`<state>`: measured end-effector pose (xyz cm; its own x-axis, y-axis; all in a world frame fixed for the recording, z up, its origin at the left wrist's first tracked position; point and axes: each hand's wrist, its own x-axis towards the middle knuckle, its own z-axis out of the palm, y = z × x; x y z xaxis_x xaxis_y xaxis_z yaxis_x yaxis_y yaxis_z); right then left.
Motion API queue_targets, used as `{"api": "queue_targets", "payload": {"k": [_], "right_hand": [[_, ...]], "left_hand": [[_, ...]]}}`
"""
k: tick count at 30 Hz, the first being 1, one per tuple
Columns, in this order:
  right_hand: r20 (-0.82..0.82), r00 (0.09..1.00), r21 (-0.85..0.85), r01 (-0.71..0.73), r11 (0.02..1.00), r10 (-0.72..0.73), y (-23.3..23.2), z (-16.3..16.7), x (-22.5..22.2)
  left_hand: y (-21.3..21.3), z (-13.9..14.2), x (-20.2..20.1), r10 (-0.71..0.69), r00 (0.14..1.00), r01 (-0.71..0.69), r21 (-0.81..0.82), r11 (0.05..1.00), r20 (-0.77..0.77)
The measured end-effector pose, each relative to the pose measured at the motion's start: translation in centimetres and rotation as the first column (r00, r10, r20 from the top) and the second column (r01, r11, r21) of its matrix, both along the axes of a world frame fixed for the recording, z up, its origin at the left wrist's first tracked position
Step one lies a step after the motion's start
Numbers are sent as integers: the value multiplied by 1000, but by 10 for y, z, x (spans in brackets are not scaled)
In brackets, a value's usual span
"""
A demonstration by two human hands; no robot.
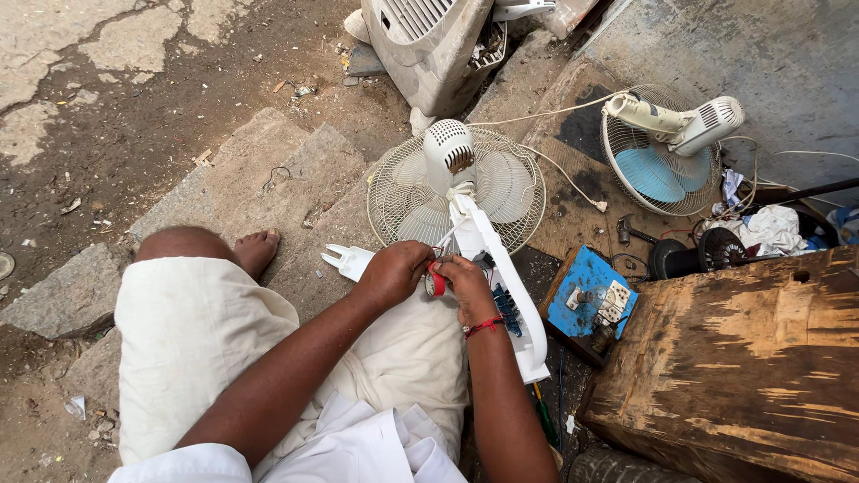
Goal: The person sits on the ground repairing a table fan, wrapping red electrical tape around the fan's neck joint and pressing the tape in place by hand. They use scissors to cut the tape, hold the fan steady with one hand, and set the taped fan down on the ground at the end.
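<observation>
From where I watched, both hands met over the open fan stand (501, 277), which lay across the lap with its white fan (452, 183) face-down just beyond the knuckles. The left hand (394, 273) was curled nearly closed, seemingly pinching thin white wires (447, 237) that ran up from the stand; I couldn't tell exactly what its fingertips held. The right hand (465, 286) was bent around a red tape roll (436, 283), which sat between the two hands, touching both.

My worry was the wires: they looked slack and fine, so a tug from either hand could have pulled them out of the stand. The roll, held only by fingertips, might have slipped into the lap. A blue switch board (586, 300) lay just right of the right wrist, near enough for an elbow to knock, and a second fan (662, 152) sat well beyond it.
</observation>
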<state>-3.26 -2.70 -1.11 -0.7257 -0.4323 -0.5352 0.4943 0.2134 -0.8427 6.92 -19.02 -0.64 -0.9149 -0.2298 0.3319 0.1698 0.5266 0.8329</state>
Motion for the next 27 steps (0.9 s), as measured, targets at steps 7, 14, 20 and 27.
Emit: {"api": "queue_targets", "payload": {"k": [7, 14, 20, 27], "right_hand": [[5, 1000, -27, 14, 1000, -14, 8, -6, -4], [-1, 999, 15, 33, 999, -33, 13, -16, -8], [52, 992, 1, 112, 994, -112, 21, -39, -21], [60, 993, -42, 103, 994, -100, 17, -34, -20]], "left_hand": [[3, -10, 0, -48, 998, 43, 95, 995, 43], [4, -3, 1, -69, 988, 47, 151, 987, 140], [4, 11, 3, -49, 986, 23, 159, 987, 162], [6, -6, -2, 14, 985, -46, 182, 982, 171]]}}
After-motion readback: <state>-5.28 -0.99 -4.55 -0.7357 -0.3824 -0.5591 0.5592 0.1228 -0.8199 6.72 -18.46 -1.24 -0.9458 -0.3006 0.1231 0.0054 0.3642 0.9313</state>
